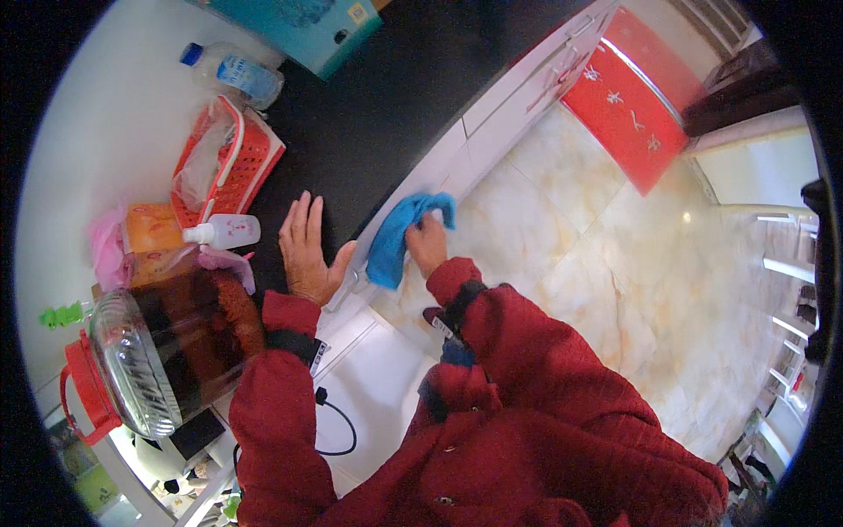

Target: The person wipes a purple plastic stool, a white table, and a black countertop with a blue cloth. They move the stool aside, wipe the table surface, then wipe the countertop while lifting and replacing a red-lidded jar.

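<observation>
My right hand (pixel 428 242) grips a blue cloth (pixel 388 247). The cloth hangs against the white cabinet front (pixel 435 158), just below the edge of the black countertop (pixel 369 99). On the countertop near that edge lies my left hand (pixel 308 253), palm down and empty, with the thumb spread from the fingers. A white bottle with pink print (pixel 234 231) lies just beyond the left hand's fingers. Dark red sleeves cover both my arms.
Along the wall are a red plastic basket (pixel 260 165), a clear bottle with a blue cap (pixel 247 76), a teal box (pixel 316 33), an orange packet (pixel 155 227) and a large glass jar with a red lid (pixel 132 369). A red mat (pixel 632 118) lies on the marble-patterned floor (pixel 566 263).
</observation>
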A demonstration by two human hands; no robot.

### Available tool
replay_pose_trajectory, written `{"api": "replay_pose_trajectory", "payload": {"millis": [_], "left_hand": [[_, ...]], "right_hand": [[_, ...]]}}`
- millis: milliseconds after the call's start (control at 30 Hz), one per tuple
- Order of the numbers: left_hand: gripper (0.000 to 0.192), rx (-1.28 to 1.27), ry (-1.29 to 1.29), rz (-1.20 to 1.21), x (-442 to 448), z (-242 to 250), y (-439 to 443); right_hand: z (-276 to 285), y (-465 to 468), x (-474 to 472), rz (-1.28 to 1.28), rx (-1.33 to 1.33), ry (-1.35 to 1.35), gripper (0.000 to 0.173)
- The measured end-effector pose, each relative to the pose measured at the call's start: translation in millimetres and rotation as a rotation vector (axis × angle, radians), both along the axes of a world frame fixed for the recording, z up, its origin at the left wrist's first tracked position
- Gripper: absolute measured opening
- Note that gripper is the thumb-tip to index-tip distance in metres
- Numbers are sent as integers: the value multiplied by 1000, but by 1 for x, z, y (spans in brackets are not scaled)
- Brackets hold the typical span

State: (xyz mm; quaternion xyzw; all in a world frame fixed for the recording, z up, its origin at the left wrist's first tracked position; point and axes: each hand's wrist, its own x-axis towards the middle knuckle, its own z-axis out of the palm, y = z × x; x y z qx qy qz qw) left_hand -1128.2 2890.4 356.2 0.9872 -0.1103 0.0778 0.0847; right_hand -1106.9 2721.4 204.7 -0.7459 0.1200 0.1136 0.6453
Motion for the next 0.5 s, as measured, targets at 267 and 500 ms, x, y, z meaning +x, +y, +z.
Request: {"api": "replay_pose_trajectory", "payload": {"millis": [267,500], "left_hand": [[80,9,28,-3,2,3,-3],[74,25,43,13,3,5,-4]], "right_hand": [[-27,-89,136,-399,-45,-90,52],[-20,-123,192,-467,105,-61,66]]}}
